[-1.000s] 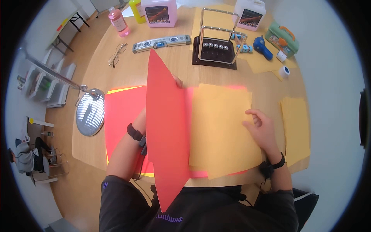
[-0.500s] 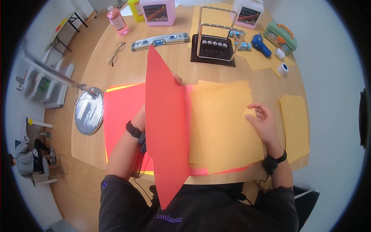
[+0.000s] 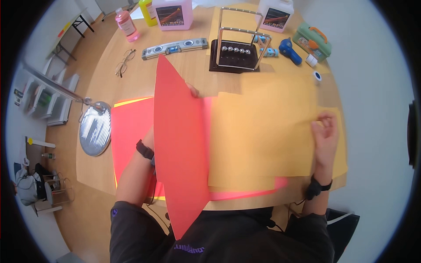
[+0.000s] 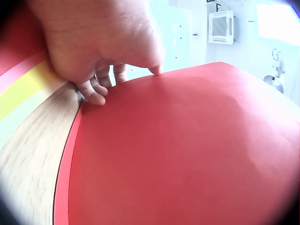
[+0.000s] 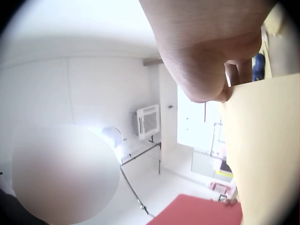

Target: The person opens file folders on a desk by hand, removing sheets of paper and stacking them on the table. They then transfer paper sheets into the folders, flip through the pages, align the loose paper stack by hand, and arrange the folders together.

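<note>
A large red folder flap (image 3: 180, 149) stands raised on edge in front of the left forearm. My left hand (image 3: 193, 90) shows only its fingertips at the flap's far edge in the head view; in the left wrist view that hand (image 4: 101, 42) holds the top edge of the red sheet (image 4: 178, 150) between thumb and fingers. My right hand (image 3: 326, 133) pinches the right edge of a yellow-tan sheet (image 3: 276, 127), lifted above other tan paper (image 3: 228, 175). From the right wrist view, the thumb and fingers of the right hand (image 5: 211, 56) grip that sheet's edge (image 5: 267, 140).
Red and yellow sheets (image 3: 131, 140) lie at the left beside a round lamp base (image 3: 95, 129). Behind are glasses (image 3: 126, 63), a spirit level (image 3: 174, 48), a Newton's cradle (image 3: 236, 55), a blue tool (image 3: 289, 51), a green box (image 3: 312, 41), bottles and jugs (image 3: 173, 15).
My right hand has moved right, carrying the tan sheet off the papers under it and toward the right-hand tan stack. The left hand still holds the red flap upright.
</note>
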